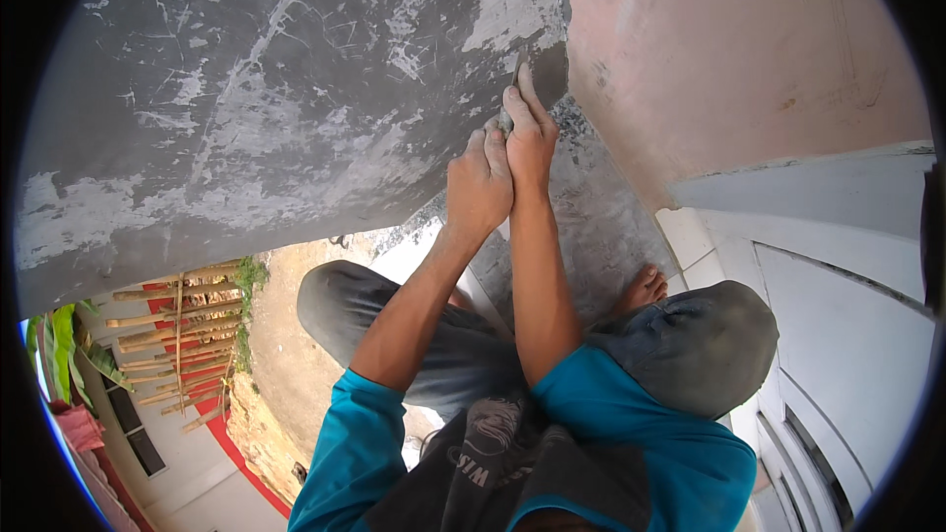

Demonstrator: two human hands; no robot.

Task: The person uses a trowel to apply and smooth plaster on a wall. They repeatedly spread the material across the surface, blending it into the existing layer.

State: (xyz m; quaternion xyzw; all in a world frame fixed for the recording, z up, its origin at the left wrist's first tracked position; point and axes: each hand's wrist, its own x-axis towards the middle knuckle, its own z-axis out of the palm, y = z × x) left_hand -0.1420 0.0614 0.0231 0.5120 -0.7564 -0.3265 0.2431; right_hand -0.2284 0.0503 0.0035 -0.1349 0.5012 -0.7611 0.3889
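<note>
Both my hands close around a thin-bladed scraper, its blade set against a dark grey wall close to the corner. My right hand is the upper one, with its index finger stretched along the tool. Just below and to its left, my left hand wraps round the lower end, and the two hands touch. Most of the handle is hidden by my fingers. Pale patches and scratches mark the wall where the dark paint is off. Dust coats my fingers.
A pinkish wall meets the grey one at the right. Below are a speckled grey floor, my bent knees and a bare foot. White panels stand at the right; wooden poles lie outside, lower left.
</note>
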